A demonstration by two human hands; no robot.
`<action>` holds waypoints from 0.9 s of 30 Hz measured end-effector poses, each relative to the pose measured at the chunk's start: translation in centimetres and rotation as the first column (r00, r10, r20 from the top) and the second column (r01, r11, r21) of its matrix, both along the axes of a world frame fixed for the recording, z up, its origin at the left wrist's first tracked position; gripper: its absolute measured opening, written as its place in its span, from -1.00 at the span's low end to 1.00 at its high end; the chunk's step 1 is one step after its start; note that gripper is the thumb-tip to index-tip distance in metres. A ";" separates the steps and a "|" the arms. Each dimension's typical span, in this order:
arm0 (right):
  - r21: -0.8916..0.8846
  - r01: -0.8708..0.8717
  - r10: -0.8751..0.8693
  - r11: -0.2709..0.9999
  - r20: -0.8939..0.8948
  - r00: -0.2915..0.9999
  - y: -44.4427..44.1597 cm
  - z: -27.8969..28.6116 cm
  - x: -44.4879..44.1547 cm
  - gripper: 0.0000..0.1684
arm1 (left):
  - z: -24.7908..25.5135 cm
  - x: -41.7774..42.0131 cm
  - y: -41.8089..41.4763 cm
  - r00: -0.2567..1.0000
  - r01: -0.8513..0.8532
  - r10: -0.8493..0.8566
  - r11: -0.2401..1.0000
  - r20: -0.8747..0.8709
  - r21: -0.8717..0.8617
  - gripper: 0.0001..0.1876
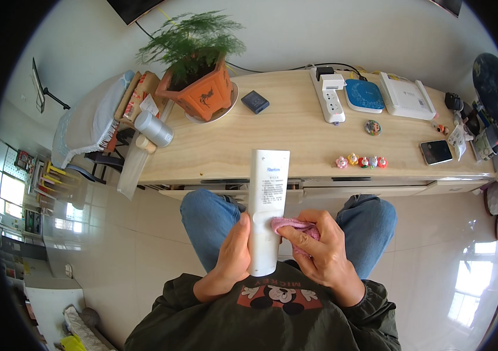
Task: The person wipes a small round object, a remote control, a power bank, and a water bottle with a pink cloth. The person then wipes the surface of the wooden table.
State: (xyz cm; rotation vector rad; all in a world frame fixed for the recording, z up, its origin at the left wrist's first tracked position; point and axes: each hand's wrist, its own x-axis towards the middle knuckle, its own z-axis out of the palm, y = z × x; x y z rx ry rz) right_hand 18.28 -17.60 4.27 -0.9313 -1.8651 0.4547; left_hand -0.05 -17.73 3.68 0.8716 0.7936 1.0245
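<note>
A long white remote control (268,197), its printed back turned up, stands out in front of my lap. Its lower half rests in my left hand (234,254), with the thumb along the left edge and the other fingers hidden beneath. A crumpled pink cloth (304,232) is pinched between the thumb and fingers of my right hand (325,254). One edge of that cloth touches the remote's right side near the middle.
Beyond my knees runs a wooden-topped cabinet (293,131). On it are a potted fern (207,92), a dark box-shaped device (255,102), a power strip (333,105), a blue set-top box (364,95), a white router (408,97), small figurines (361,161) and a smartphone (436,152).
</note>
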 end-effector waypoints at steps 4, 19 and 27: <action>0.064 -0.018 0.015 0.998 0.049 0.999 0.1 0.3 0.3 -0.44 | 0.0 -0.4 -0.3 0.991 0.080 -0.076 0.996 -0.108 0.037 -0.41; 0.124 -0.053 0.038 0.991 0.124 0.992 0.1 -0.7 1.8 -0.50 | 0.9 -0.7 -1.1 0.987 0.136 -0.137 0.991 -0.088 -0.018 -0.36; 0.127 -0.053 0.029 0.991 0.181 0.983 0.4 0.2 0.9 -0.50 | 0.3 0.2 -1.4 0.990 0.109 -0.115 0.992 -0.083 -0.069 -0.40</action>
